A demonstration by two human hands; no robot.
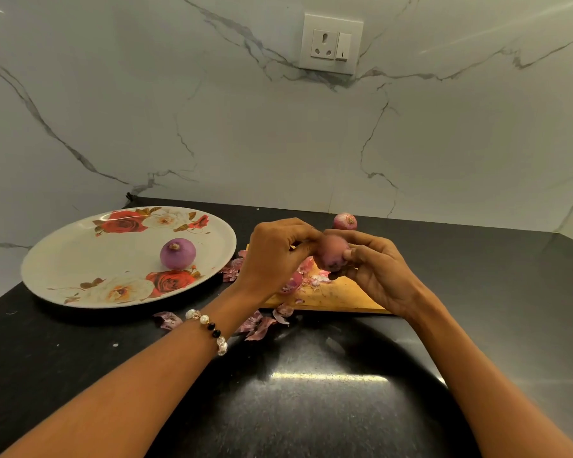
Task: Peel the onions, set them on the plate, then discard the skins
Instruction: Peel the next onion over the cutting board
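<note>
My right hand grips a pinkish onion above the wooden chopping board. The fingers of my left hand pinch at the onion's top left side. One peeled purple onion lies on the floral plate at the left. Another unpeeled onion rests on the black counter behind my hands. A further piece of onion shows on the board under my left wrist, partly hidden. Loose skins lie scattered in front of the board and beside the plate.
The black counter runs from the marble wall to the near edge. A wall socket is set in the marble above. More skin scraps lie near the plate's front rim. A beaded bracelet circles my left wrist.
</note>
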